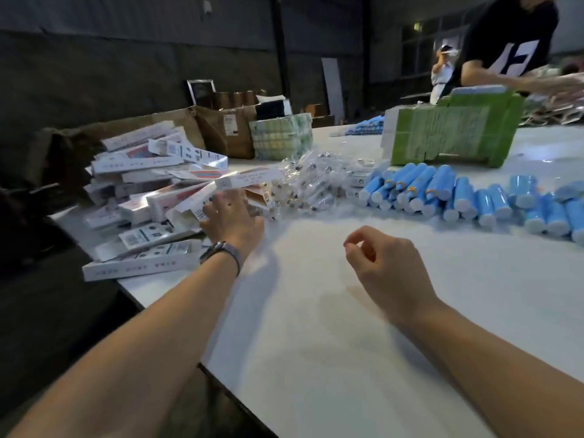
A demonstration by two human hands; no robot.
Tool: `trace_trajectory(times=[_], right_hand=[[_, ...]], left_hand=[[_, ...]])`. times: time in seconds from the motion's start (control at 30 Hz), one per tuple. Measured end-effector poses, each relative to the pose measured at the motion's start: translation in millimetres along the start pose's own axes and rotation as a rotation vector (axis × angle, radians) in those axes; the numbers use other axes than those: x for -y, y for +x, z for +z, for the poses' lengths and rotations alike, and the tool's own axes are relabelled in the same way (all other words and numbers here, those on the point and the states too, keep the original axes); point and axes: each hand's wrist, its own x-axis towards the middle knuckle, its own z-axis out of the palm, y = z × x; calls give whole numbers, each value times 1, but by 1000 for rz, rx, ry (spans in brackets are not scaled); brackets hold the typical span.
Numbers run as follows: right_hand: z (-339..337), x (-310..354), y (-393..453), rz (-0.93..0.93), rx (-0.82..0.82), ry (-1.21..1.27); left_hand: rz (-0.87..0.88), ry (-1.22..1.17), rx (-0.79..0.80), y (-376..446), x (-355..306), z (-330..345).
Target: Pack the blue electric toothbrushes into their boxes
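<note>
Your left hand [232, 216] is reaching out to the heap of long white cardboard toothbrush boxes [151, 197] at the left edge of the white counter [316, 311]. Its fingers [221, 197] are spreading over the flap end of one open box; they are touching the card, but motion blur is hiding whether they are actually curling round it, so you cannot call it a grasp yet. A metal-banded wristwatch [221, 251] is sitting on that wrist.

Your right hand [384, 257] is hovering above the bare counter with its fingers loosely curled and nothing in them.

The blue cylindrical electric toothbrush handles with white end caps [442, 194] are lying in a crowded row along the far right, well apart from both hands. Most of their long axes are running away from you, white caps pointing your way. They are lying ahead and to the right of your right hand, which makes it clearly the nearer one; the left is committed to the box side.

Between the boxes and the handles, a pile of clear plastic sachets holding small brush heads [303, 184] is sitting just beside your left fingers.

Judging from this layout, you are beginning a fresh cycle: the box is coming first, and the next reach is likely going forward-right, taking a handle by its near cap end.
</note>
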Motion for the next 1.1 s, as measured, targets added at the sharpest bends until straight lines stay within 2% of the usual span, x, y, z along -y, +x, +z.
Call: trace_trajectory(times=[0.13,0.3,0.4,0.53,0.6,0.67,0.77,0.9,0.93,1.0,1.1], right_hand=[[2,-1,0,-16,-2,-10],[4,-4,-1,-44,15,-16],[3,-6,-1,-39,4,4],[2,-6,2,-18,0,28],[1,-5,2,-4,-20,53],[0,-5,3,29,-69,115],[-3,-3,7,116,-142,240],[-9,-1,9,256,-257,434],[-10,1,8,300,-277,488],[-11,4,6,357,-282,601],[-10,6,7,328,-241,786]], left_hand=[[75,130,-50,41,16,6],[121,369,-74,78,0,8],[191,408,-140,80,-6,15],[275,224,-253,56,-16,-2],[302,23,-309,35,-29,-17],[310,-272,-275,9,-47,-30],[289,-673,-15,-41,-81,-38],[-9,-1214,626,-103,-117,-38],[-2,-1247,741,-112,-119,-35],[136,-1265,912,-121,-118,-31],[227,-1452,1056,-125,-113,-30]])
